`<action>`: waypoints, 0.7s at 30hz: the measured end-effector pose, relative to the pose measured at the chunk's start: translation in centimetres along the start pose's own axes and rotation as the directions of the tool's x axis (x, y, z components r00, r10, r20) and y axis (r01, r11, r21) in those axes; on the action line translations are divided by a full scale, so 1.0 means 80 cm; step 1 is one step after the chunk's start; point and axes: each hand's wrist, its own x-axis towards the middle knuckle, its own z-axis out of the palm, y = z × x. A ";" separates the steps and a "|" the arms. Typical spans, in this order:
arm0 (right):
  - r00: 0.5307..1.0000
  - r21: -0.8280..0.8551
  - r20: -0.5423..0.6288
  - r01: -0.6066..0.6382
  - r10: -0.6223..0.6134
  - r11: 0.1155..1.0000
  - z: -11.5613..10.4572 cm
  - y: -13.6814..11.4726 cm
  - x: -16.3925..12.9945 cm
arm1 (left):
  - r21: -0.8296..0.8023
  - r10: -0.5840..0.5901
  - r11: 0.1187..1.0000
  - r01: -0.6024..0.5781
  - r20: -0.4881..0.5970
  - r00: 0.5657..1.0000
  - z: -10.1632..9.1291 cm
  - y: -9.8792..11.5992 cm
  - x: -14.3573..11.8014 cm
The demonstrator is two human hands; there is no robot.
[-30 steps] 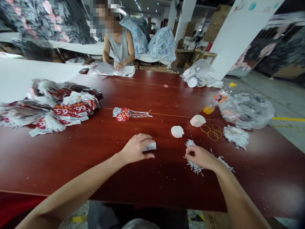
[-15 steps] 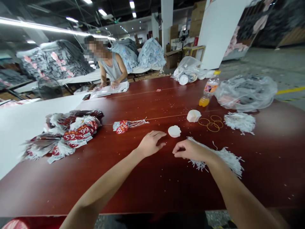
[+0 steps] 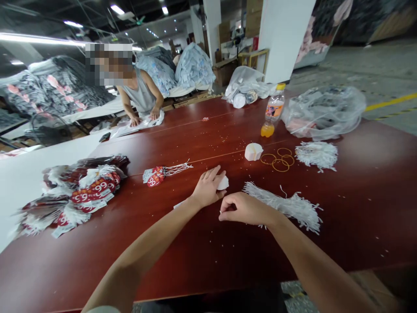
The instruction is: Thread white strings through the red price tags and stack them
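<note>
My left hand (image 3: 208,188) rests over a small stack of white round tags (image 3: 223,183), fingers stretched and spread, thumb at the stack's near side. It partly covers the stack. Just to its right, my right hand (image 3: 243,208) has thumb and forefinger curled into a pinch. A tiny white bit shows at the fingertips, too small to name. Beside and partly behind my right hand lies a bundle of white tag strings (image 3: 289,208). A pale strip (image 3: 177,204) peeks out by my left forearm. Red tags (image 3: 155,177) with white strings lie farther left.
A heap of red strung tags (image 3: 94,187) lies at left. Behind my hands are a white tag stack (image 3: 253,151), rubber bands (image 3: 280,165), more strings (image 3: 317,155), an orange drink bottle (image 3: 272,112) and a plastic bag (image 3: 325,113). A co-worker (image 3: 140,93) handles white material across the table.
My left hand has moved onto the white tag stack, which was uncovered before. My right hand remains pinched close by. The view has shifted, and a pale strip now shows beside my left forearm.
</note>
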 end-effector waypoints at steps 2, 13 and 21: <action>1.000 -0.035 0.008 0.006 -0.006 0.999 0.005 -0.001 0.001 | -0.004 -0.025 1.000 0.025 -0.038 0.999 -0.007 0.003 -0.001; 0.988 0.124 0.147 0.037 -0.056 0.992 0.035 0.000 0.015 | -0.114 -0.101 0.989 0.094 -0.057 0.993 -0.017 0.002 0.014; 0.973 -0.139 -0.184 0.111 -0.136 0.984 0.040 0.006 0.021 | -0.385 -0.349 0.894 0.228 -0.283 0.893 -0.061 0.027 -0.096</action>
